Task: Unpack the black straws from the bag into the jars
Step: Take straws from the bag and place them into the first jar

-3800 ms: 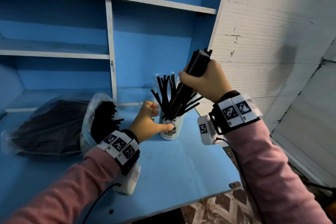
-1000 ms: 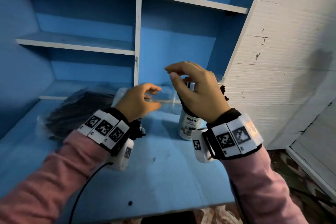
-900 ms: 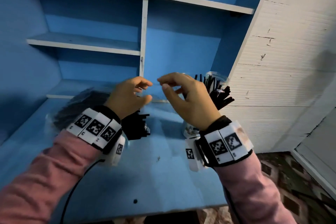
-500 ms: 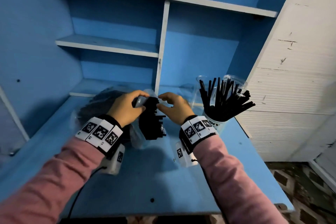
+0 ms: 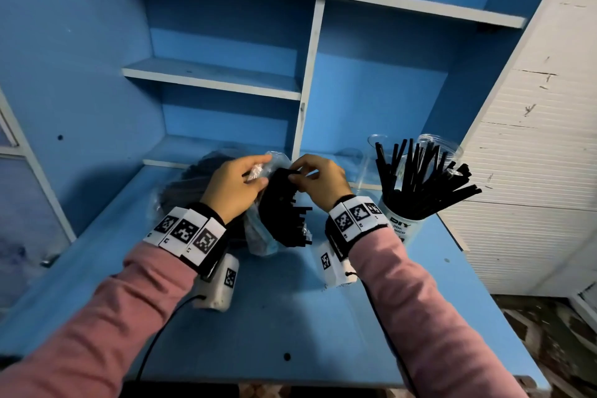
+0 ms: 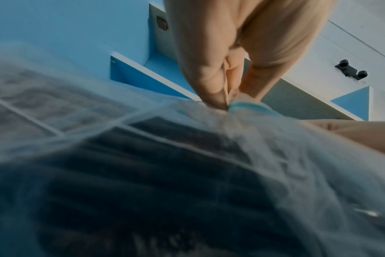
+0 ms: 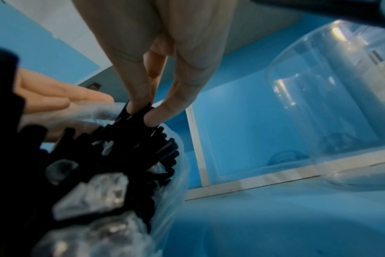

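A clear plastic bag full of black straws lies on the blue desk, its mouth toward me. My left hand pinches the bag's rim and holds it up. My right hand pinches the ends of a few straws at the top of the bundle. A jar with a white label stands at the right, holding several black straws that fan out. An empty clear jar stands behind it.
A second bag of black straws lies behind my left hand. Blue shelves rise at the back, with a white divider. A white slatted wall bounds the right. Bare desk surface lies in front.
My right hand let go of the straws in the jar and came left to the bag. My left hand took the bag's rim, and the right now pinches straw ends.
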